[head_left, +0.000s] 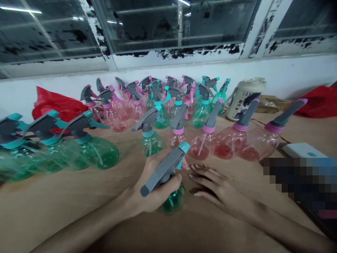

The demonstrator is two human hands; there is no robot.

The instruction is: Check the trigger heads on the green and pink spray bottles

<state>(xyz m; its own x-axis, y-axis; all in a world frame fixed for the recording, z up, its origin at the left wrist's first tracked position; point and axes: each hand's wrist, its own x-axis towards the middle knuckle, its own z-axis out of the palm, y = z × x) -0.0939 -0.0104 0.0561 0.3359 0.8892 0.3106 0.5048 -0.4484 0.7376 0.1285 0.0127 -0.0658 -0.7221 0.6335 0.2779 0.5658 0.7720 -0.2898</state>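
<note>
My left hand [152,188] is wrapped around the neck of a green spray bottle [172,202] with a grey trigger head and a teal nozzle, which stands upright on the wooden table [65,196]. My right hand [216,186] lies flat on the table just right of that bottle, fingers stretched out and holding nothing. A row of bottles stands just beyond my hands: one green spray bottle [150,140] and several pink spray bottles [229,142].
Three green bottles [97,149] stand at the left. Many more pink and green bottles [158,102] crowd the back by the white wall. A cream jug [243,100], red plastic bags [56,103] and a white box [302,150] are also on the table.
</note>
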